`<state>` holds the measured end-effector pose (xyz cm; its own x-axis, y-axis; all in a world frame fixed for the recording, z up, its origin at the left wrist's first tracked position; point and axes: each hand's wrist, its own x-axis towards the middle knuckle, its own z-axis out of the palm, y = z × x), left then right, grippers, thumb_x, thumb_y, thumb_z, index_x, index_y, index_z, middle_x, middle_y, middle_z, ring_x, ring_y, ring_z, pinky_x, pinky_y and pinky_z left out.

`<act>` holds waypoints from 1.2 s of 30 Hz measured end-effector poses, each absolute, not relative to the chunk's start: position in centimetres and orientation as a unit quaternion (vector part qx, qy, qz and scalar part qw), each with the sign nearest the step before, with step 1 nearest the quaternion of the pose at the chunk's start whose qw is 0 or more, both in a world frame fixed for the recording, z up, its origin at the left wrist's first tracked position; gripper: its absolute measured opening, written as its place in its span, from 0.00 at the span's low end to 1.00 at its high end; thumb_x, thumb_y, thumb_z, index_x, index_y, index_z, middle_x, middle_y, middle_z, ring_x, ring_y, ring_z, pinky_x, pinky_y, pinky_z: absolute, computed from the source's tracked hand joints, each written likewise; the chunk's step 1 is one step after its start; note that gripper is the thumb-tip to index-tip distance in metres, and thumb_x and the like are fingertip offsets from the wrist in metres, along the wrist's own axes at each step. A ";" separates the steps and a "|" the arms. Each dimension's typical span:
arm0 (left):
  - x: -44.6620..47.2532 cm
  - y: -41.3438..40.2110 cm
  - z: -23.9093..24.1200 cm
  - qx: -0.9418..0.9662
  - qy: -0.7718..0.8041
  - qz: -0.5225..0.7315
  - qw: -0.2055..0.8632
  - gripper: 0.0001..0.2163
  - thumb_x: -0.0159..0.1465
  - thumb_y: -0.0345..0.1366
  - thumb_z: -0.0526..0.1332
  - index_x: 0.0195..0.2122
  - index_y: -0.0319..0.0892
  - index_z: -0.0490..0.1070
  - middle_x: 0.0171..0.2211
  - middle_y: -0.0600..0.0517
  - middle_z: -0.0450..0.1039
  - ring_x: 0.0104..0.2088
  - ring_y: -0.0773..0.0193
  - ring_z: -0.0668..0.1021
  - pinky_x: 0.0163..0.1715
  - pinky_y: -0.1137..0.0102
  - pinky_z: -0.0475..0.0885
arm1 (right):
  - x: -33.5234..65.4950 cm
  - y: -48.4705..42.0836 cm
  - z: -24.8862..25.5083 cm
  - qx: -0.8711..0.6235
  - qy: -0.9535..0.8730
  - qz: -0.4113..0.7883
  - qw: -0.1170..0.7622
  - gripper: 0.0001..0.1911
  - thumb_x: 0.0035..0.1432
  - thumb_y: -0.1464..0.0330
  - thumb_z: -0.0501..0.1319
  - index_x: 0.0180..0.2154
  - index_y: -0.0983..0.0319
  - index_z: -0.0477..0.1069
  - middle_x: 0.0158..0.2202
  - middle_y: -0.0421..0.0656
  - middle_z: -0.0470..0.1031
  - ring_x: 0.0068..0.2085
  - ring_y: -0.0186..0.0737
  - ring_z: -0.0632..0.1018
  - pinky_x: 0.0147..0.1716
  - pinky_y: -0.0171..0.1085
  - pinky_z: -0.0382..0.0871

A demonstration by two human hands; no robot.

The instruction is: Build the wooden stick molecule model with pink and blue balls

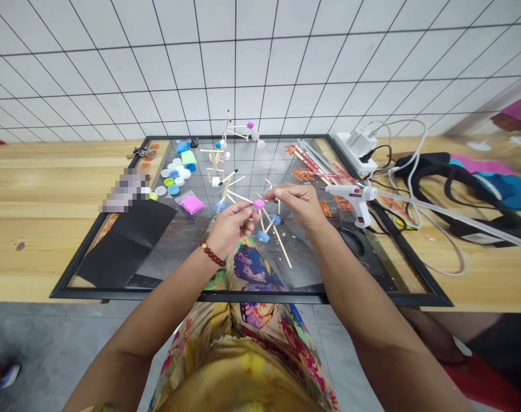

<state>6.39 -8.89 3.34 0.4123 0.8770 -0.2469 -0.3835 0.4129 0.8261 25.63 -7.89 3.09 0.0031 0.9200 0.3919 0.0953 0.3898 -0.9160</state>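
A small model of thin wooden sticks [283, 247] with blue bottle caps [263, 236] and a lump of pink clay [258, 203] is in front of me. My left hand [234, 228], a beaded bracelet on its wrist, is closed on this stick model just below and beside the clay. From the other side my right hand [302, 205] pinches close to the clay; whatever its fingertips hold is too small to make out. Behind the hands stands another stick model [216, 169] with white and blue caps, and a stick figure with a pink ball [250, 125] is reflected behind it.
Left lie loose bottle caps [173, 190], a bag of pink clay [191, 203] and black paper [127, 246]. To the right are a white glue gun [355, 200] with a long glue stick, bundled sticks [314, 160], a power strip [357, 151] and cables. A black frame [260, 297] edges the glass.
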 end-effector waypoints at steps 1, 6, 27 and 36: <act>6.4 -8.9 3.4 0.351 0.352 0.412 0.764 0.12 0.55 0.31 0.67 0.40 0.36 0.72 0.26 0.52 0.75 0.19 0.74 0.71 0.19 0.77 0.61 | 25.7 -7.8 3.0 -0.415 -0.608 0.362 0.572 0.13 0.55 0.55 0.66 0.31 0.57 0.82 0.31 0.43 0.82 0.35 0.42 0.80 0.42 0.43 0.73; 6.3 -8.8 3.2 0.350 0.351 0.414 0.764 0.13 0.55 0.31 0.67 0.41 0.36 0.72 0.26 0.52 0.75 0.20 0.74 0.71 0.19 0.77 0.62 | 25.9 -7.5 2.7 -0.383 -0.602 0.397 0.577 0.14 0.58 0.57 0.63 0.42 0.55 0.81 0.43 0.43 0.82 0.44 0.43 0.80 0.53 0.47 0.70; 6.2 -8.8 3.2 0.345 0.349 0.406 0.771 0.11 0.56 0.29 0.67 0.40 0.36 0.72 0.26 0.53 0.75 0.20 0.74 0.71 0.19 0.78 0.62 | 25.8 -7.6 2.9 -0.373 -0.580 0.361 0.627 0.05 0.49 0.62 0.72 0.28 0.56 0.82 0.31 0.40 0.83 0.36 0.40 0.81 0.41 0.41 0.74; 6.2 -8.8 3.2 0.340 0.344 0.407 0.775 0.11 0.55 0.29 0.67 0.40 0.36 0.72 0.26 0.53 0.75 0.20 0.74 0.72 0.19 0.78 0.63 | 26.4 -6.9 2.6 -0.349 -0.556 0.423 0.625 0.17 0.55 0.60 0.65 0.47 0.52 0.78 0.54 0.42 0.77 0.41 0.38 0.80 0.48 0.44 0.72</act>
